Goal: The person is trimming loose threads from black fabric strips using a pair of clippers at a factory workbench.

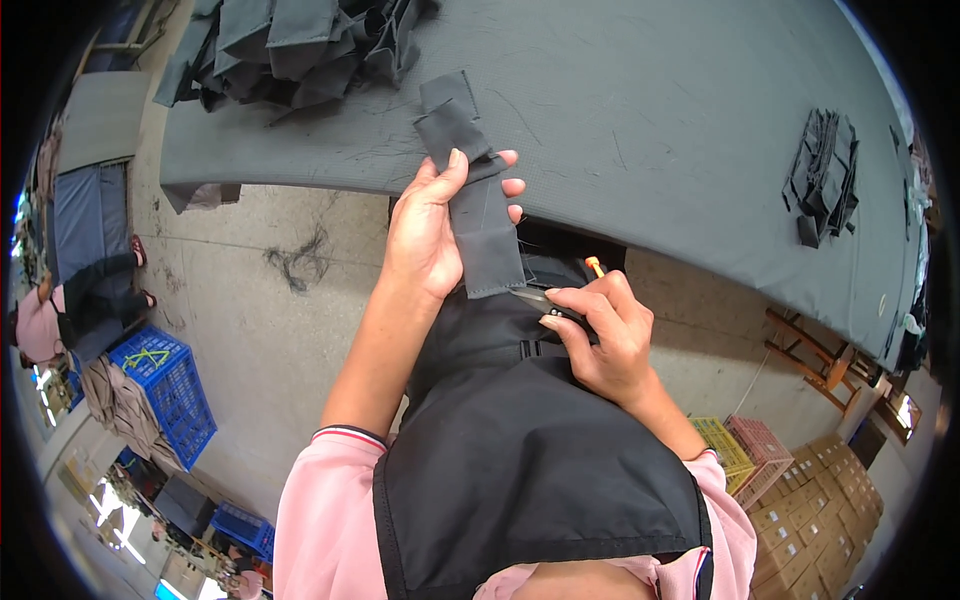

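Note:
My left hand is closed around a dark grey sewn fabric strip, thumb on top and fingers curled behind. The strip's upper part lies folded past my fingers, over the table's edge, while its lower part hangs above my black apron. In my right hand are thread snips, pinched between thumb and fingers. Their pointed metal blades touch or nearly touch the strip's lower stitched corner, where loose threads show. An orange-tipped piece sticks up behind my right fingers; I cannot tell whether it belongs to the snips.
A heap of similar grey pieces sits at the table's far left, a smaller bundle at its right. Thread scraps litter the floor. Blue crates stand left, cartons lower right. Another person is at far left.

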